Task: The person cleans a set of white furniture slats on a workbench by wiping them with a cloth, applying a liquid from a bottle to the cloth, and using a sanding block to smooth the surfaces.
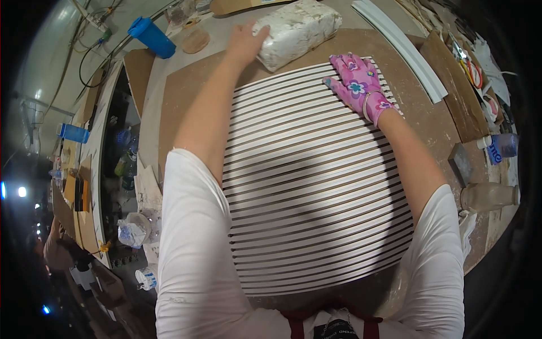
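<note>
Head | white strips point(316, 237) on brown board point(197, 85), pale table point(175, 66) | lights point(22, 192) at left

Block point(302, 33) behind the strips point(316, 192)

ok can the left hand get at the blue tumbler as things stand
Probably yes: the left hand rests against the white block, and only a round tan piece appears to lie between that hand and the blue tumbler to its left.

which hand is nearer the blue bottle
Left. The left hand is to the right of the blue bottle, at the white block's left end; the gloved right hand is farther right, on the white strips.
</note>
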Tool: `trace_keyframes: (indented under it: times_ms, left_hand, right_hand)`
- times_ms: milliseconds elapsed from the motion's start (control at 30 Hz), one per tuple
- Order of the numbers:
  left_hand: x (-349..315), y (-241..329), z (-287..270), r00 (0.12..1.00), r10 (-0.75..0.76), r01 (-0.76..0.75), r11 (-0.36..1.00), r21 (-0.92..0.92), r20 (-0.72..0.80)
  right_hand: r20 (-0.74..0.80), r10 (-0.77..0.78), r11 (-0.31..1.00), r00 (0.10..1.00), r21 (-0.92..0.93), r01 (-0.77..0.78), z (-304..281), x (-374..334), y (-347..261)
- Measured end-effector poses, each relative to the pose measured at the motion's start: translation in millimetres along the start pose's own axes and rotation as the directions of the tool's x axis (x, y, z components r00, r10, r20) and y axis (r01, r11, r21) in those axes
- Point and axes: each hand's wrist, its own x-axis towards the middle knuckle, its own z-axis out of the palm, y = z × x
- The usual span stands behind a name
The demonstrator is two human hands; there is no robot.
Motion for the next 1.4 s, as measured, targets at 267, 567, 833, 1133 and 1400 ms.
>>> trace_keyframes:
  times_ms: [267,567,833,1133,1400]
  left_hand:
    - [-98.6,-21.2,-35.9,0.988,0.015,0.028,0.963,0.269,-0.155]
    - [-179.8,-43.4,-43.7,0.997,0.072,-0.056,0.860,0.508,-0.013]
    - [-151.4,-30.5,-52.6,0.990,-0.127,0.079,0.847,0.526,0.056]
    - [-188.2,-20.8,-75.5,0.926,0.312,-0.203,0.886,0.416,-0.212]
    - [-274.7,10.9,-66.9,0.976,0.217,-0.198,0.906,0.374,-0.009]
  right_hand:
    - [0.054,0.107,0.994,0.993,0.029,-0.109,-22.3,18.2,5.2]
    - [0.099,0.130,0.991,0.987,0.015,-0.132,-21.1,-5.7,4.8]
    - [0.160,0.104,0.993,0.982,0.045,-0.112,-18.3,21.8,6.7]
    - [-0.204,0.021,0.994,0.979,0.111,0.001,-41.8,-20.7,63.2]
    - [0.120,0.067,0.868,0.991,0.483,-0.117,-56.1,-106.9,42.4]
